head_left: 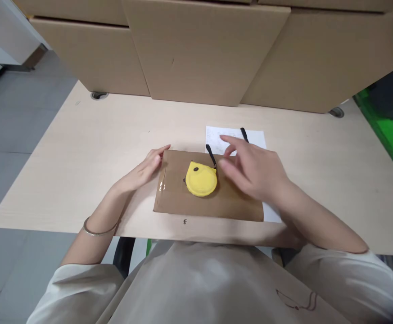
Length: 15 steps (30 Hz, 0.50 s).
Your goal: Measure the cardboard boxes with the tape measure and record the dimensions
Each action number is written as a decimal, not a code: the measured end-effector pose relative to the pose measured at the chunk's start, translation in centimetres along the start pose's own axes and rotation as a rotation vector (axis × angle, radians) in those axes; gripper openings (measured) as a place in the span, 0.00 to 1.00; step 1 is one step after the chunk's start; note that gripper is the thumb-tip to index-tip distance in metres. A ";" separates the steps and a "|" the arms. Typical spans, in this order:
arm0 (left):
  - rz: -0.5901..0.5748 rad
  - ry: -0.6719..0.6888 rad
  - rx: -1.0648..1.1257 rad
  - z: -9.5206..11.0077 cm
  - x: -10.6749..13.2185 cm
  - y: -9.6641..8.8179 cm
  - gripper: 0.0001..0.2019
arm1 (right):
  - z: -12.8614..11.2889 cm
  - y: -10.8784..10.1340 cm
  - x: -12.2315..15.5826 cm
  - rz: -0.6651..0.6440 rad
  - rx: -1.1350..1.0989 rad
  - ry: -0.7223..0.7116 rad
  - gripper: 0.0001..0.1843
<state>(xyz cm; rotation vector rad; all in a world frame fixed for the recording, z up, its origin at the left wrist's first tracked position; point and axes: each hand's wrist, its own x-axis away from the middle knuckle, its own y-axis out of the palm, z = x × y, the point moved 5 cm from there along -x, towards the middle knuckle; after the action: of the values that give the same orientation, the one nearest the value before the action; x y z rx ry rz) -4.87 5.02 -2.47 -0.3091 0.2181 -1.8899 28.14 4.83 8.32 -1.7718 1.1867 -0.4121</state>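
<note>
Has the left hand (145, 170) at the left edge of a brown cardboard panel (178, 202), with fingers long, close together and nearly straight, fingertips by the top left corner and no grip on anything. Cannot tell firm contact with that edge from a slight gap. Holds the right hand (259, 171) over the right part of the panel, back upward, with index finger reaching forward, thumb set apart, other fingers curled and a clear opening between thumb and index; shows nothing in its grasp.

Has a rounded yellow pouch (201, 181) flat on the panel, near its middle, between both hands and closer to the right thumb. Shows an oval black spot (196, 169) at the pouch's upper left and a black strap (210, 154) running up from its upper right corner. Cannot tell touching from just beside for thumb and strap.

Has white printed paper (212, 137) partly beneath the panel, with another slim black piece (244, 134) over it, partly hidden behind the right hand. Wears a thin bangle (98, 233) on the left forearm. Faces cardboard boxes (203, 54) along the back of a pale wooden table (81, 180).
</note>
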 end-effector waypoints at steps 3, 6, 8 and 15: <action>0.246 -0.121 0.207 -0.7 -0.6 0.6 0.37 | -2.8 2.1 -0.1 -0.018 0.181 -0.132 0.42; 0.366 -0.188 0.343 -1.6 -1.1 1.4 0.28 | -3.9 3.9 -0.1 -0.052 0.296 -0.162 0.35; 0.403 -0.203 0.359 -1.9 -1.1 1.6 0.24 | -4.1 4.5 0.1 -0.050 0.326 -0.157 0.32; 0.457 -0.171 0.311 -1.5 -0.6 2.6 0.24 | 0.3 1.1 4.8 0.184 0.126 0.020 0.26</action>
<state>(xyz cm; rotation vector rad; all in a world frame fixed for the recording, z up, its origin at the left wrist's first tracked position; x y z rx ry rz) -2.83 4.71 -4.72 -0.1868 -0.1156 -1.4096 30.05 0.81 6.26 -1.5395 1.2975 -0.3875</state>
